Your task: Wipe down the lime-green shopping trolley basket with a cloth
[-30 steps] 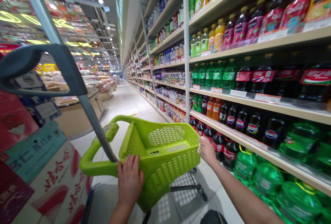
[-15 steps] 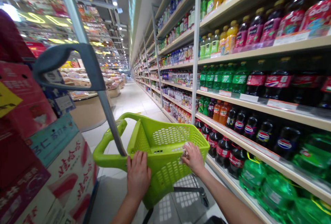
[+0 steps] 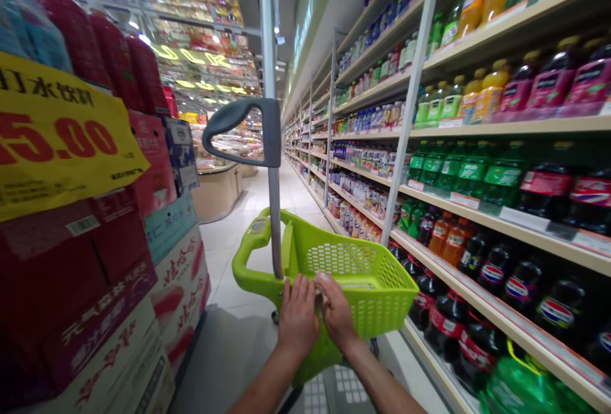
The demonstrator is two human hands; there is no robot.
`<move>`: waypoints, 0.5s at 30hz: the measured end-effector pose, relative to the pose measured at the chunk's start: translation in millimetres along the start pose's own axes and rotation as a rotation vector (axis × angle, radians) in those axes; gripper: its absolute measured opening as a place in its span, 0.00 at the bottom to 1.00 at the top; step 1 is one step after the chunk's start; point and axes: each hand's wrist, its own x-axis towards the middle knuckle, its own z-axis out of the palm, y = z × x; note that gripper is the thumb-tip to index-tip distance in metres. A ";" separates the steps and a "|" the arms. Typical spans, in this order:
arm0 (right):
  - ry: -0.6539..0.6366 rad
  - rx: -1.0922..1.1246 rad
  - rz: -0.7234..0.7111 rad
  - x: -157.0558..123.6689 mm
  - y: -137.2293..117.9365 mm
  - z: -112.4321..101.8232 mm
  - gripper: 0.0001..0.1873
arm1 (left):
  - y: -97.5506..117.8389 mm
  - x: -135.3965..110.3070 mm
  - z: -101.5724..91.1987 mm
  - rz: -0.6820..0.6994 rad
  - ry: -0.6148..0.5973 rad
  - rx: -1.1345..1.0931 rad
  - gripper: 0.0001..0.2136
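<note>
A lime-green shopping cart basket (image 3: pixel 389 309) with perforated walls stands in front of me, tilted in view. My left hand (image 3: pixel 299 315) is on its near side, the fingers bent at the upper rim; the thumb is hidden. Right beside it, my right hand (image 3: pixel 337 312) is closed on a crumpled whitish tissue (image 3: pixel 319 292), pressed to the same wall near the rim. Most of the tissue is hidden by the fingers. A grey metal pole (image 3: pixel 275 223) with a dark grey loop handle (image 3: pixel 272 134) rises at the basket's left end.
Shelves of soda bottles (image 3: pixel 501 175) line the right side. Stacked drink cartons (image 3: pixel 71 286) with a yellow price sign (image 3: pixel 62 140) stand close on the left. A pale tiled aisle floor (image 3: pixel 219 261) runs ahead past a rounded display counter (image 3: pixel 217 191).
My right hand has moved left along the rim with the tissue, up to my left hand. The left hand stays at the rim. My view has turned left.
</note>
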 end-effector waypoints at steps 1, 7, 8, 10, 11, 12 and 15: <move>0.000 0.017 -0.003 4.0 -9.6 8.3 0.23 | -5.5 0.4 -4.5 0.042 -0.002 -0.032 0.24; 0.028 -0.100 0.064 2.0 17.5 -3.9 0.21 | -88.6 5.3 -52.0 -0.095 0.195 0.004 0.20; 0.050 -0.118 0.089 1.5 21.6 -4.7 0.20 | -102.0 7.2 -57.4 -0.114 0.169 0.007 0.20; 0.076 -0.117 0.117 5.0 16.6 1.6 0.20 | -119.8 11.7 -62.9 -0.114 0.090 -0.007 0.19; 0.079 -0.098 0.118 8.9 7.4 8.2 0.20 | -123.7 13.9 -63.4 -0.104 0.058 -0.020 0.18; 0.082 -0.073 0.112 14.0 -5.2 16.3 0.21 | -124.6 15.9 -63.1 -0.106 0.041 -0.028 0.17; 0.065 0.012 0.070 29.8 -47.6 40.2 0.24 | -115.3 19.1 -60.8 -0.145 0.045 -0.032 0.16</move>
